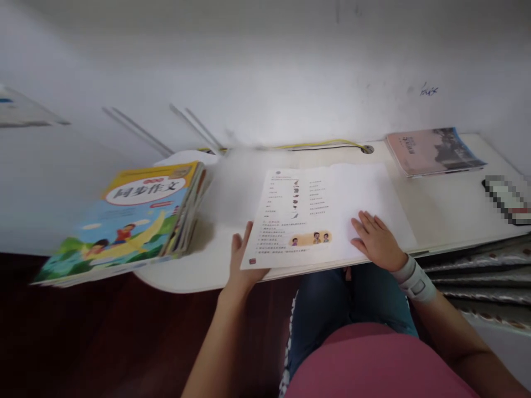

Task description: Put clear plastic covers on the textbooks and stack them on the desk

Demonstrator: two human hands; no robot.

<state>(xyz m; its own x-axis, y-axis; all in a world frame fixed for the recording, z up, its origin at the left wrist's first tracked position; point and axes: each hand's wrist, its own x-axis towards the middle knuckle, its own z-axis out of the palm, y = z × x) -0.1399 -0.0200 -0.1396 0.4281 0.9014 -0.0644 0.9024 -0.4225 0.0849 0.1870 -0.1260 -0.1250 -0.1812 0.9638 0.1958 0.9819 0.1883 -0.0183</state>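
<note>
An open workbook [307, 215] with printed text and small cartoon pictures lies on the white desk [448, 204] in front of me. My left hand [243, 260] grips the lower left corner of its left page, thumb on top and fingers under the paper. Spread flat on the blank right page is my right hand [375, 240], pressing near the desk's front edge. A white band [415, 279] wraps my right wrist.
A stack of colourful schoolbooks [136, 221] overhangs the desk's left end. A thin pink and blue book [433, 150] lies at the back right, a dark phone-like item [508, 199] at the far right. Yellow and black cables [323, 145] run along the wall.
</note>
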